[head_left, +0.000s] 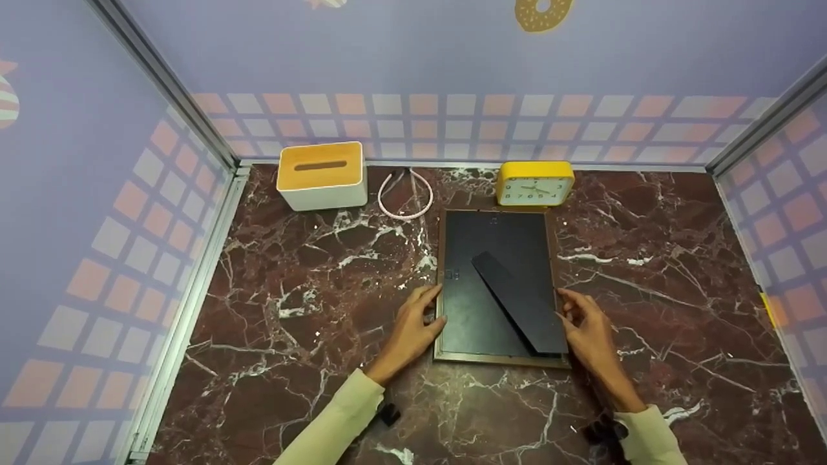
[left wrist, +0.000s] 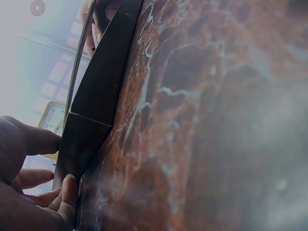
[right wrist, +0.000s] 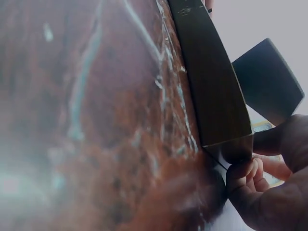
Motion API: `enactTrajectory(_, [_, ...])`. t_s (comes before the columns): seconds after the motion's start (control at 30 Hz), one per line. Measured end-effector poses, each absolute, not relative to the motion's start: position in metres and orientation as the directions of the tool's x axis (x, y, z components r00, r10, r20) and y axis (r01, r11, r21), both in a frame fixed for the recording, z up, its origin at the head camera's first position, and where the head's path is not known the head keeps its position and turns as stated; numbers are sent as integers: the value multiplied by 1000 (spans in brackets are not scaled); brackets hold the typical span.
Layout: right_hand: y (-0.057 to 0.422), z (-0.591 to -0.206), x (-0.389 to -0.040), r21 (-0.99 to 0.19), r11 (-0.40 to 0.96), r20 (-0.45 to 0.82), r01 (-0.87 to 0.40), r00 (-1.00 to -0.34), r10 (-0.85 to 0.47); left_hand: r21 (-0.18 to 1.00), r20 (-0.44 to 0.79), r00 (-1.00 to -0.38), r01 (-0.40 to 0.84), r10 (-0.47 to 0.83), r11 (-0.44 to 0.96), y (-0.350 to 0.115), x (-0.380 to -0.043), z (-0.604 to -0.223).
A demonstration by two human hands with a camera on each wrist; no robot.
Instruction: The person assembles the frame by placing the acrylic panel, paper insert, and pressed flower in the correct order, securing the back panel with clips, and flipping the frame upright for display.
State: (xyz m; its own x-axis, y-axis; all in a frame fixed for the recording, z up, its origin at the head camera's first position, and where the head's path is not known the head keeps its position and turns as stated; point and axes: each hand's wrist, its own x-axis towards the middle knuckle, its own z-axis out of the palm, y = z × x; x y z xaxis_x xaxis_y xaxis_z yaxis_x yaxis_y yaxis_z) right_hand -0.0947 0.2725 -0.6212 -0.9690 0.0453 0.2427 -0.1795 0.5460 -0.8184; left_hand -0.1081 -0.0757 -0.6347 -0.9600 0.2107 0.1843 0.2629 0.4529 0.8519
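A picture frame (head_left: pixel 465 310) lies back side up on the marble-patterned table, with a black backing and a brownish rim. Its black stand leg (head_left: pixel 517 307) slants across the backing toward the lower right corner and looks raised in the right wrist view. My left hand (head_left: pixel 413 329) grips the left side edge, thumb nearer me and fingers farther up. On the opposite edge, my right hand (head_left: pixel 586 329) holds the frame between thumb and curled fingers. Close up, the left fingers (left wrist: pixel 67 199) and the right fingers (right wrist: pixel 243 175) touch the frame's side. The front is hidden.
Behind the frame stands a yellow alarm clock (head_left: pixel 535 184), close to its far edge. Farther left are a whitish loop (head_left: pixel 381 201) and a white tissue box (head_left: pixel 329 197) with a wood-coloured lid. Patterned walls (head_left: pixel 452 58) enclose the table (head_left: pixel 310 361) at the back and sides.
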Motion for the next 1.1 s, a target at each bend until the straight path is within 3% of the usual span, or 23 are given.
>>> enactTrajectory(0.3, [275, -616, -100, -850, 515, 146, -110, -989, 29, 855, 125, -970, 213, 210, 474, -72, -103, -616])
enactTrajectory(0.53, [271, -619, -105, -856, 486, 201, -175, -980, 1, 851, 188, -966, 251, 179, 461, -82, -107, -652])
enactTrajectory(0.9, [273, -623, -105, -884, 438, 184, -163, -983, 5, 804, 221, -951, 304, 217, 512, -94, -127, -657])
enactTrajectory(1.1, [273, -623, -104, -892, 430, 158, -135, -987, 16, 773, 336, -915, 403, 224, 490, -97, -142, -664])
